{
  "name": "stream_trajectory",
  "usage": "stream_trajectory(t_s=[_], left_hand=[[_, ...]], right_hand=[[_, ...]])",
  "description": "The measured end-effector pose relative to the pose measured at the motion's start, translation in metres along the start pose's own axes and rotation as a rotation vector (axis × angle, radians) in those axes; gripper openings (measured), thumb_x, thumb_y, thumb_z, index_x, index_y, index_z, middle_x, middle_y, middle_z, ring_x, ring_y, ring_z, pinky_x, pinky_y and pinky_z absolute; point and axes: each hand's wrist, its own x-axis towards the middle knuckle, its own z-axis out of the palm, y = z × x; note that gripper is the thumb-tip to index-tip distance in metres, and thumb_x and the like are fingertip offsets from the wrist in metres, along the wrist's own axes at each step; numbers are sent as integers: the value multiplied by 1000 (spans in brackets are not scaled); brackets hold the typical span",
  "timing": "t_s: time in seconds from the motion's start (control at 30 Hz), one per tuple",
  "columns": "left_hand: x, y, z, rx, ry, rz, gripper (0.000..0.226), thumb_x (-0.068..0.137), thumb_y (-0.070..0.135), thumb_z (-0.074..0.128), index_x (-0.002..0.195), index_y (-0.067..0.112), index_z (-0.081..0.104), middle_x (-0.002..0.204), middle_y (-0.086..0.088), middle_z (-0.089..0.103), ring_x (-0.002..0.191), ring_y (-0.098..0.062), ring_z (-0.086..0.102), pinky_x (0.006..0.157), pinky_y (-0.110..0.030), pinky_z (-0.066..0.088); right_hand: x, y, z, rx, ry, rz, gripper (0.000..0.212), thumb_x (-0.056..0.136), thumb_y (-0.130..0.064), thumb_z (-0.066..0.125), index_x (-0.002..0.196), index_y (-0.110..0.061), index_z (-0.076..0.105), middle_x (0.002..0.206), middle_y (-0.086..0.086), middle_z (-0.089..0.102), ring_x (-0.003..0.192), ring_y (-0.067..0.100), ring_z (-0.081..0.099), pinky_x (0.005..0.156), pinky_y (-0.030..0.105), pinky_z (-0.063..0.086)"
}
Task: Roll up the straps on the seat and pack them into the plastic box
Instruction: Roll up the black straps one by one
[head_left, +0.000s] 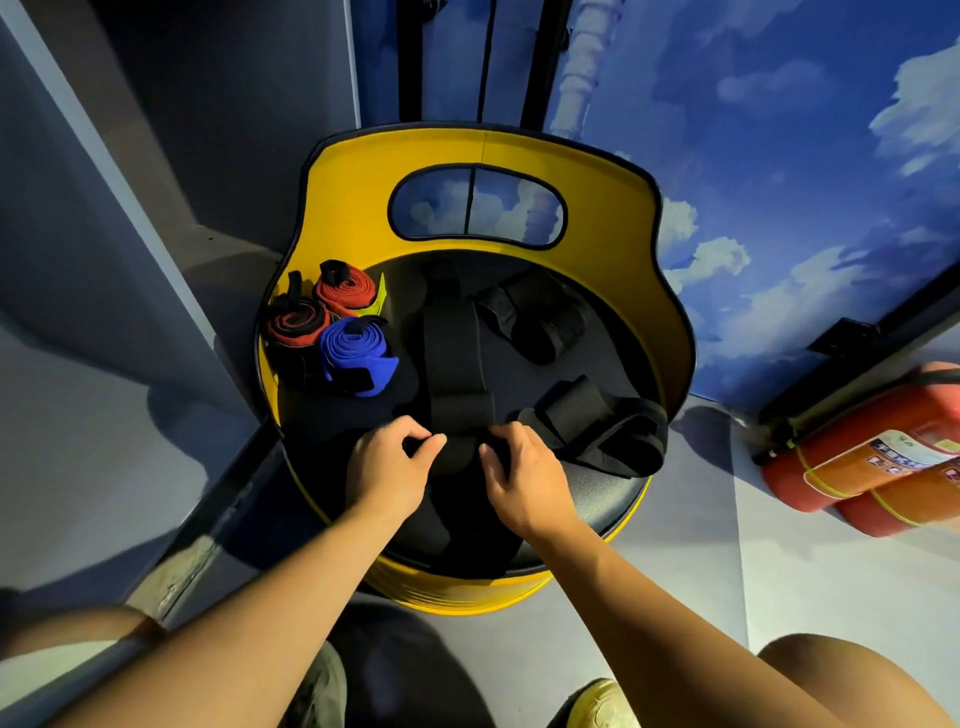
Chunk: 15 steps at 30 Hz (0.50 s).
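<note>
Straps lay across the black cushion of the yellow seat (483, 150): 1 long black strap (451, 353) ran down its middle, its near end pinched by the fingers of both the left hand (392, 465) and the right hand (524, 475). 3 rolled straps (332, 325) sat by the seat's left wall. No plastic box was visible. Judging from this, uneven pinching could let the roll skew or spring loose.

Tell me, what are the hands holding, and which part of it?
Both hands pinch the black strap at its near, rolled-up end: the left hand on the roll's left side, the right hand on its right side.
</note>
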Motion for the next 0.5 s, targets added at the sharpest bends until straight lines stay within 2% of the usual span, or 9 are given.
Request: stream_trajectory(t_s=[0.13, 0.23, 0.33, 0.5], left_hand=[[-4, 3, 1, -36, -105, -51, 24, 90, 40, 70, 108, 24, 65, 104, 3, 66, 96, -16, 60, 75, -27, 44], [-9, 6, 2, -104, -174, -128, 37, 90, 30, 72, 124, 23, 59, 123, -1, 61, 109, -17, 57, 85, -27, 43], [-14, 7, 0, -170, -177, -164, 40, 90, 24, 73, 128, 22, 59, 133, -4, 59, 121, -20, 56, 92, -27, 44], [-34, 8, -3, -125, -144, -193, 40, 90, 28, 73, 127, 19, 62, 134, -5, 61, 121, -22, 58, 95, -31, 46]], right_hand=[[-6, 2, -3, -21, -81, -36, 48, 92, -26, 61, 136, -7, 52, 128, 11, 59, 120, 28, 56, 100, 34, 44], [-7, -3, -5, -6, -115, 22, 51, 95, -24, 60, 143, -8, 48, 137, 12, 57, 128, 29, 52, 105, 32, 39], [-10, -7, -9, 16, -168, 86, 56, 96, -24, 61, 147, -11, 42, 137, 14, 59, 129, 31, 50, 102, 33, 38], [-23, -7, -13, -14, -241, 77, 71, 87, -16, 71, 150, -10, 39, 143, 12, 54, 135, 28, 45, 107, 27, 34]])
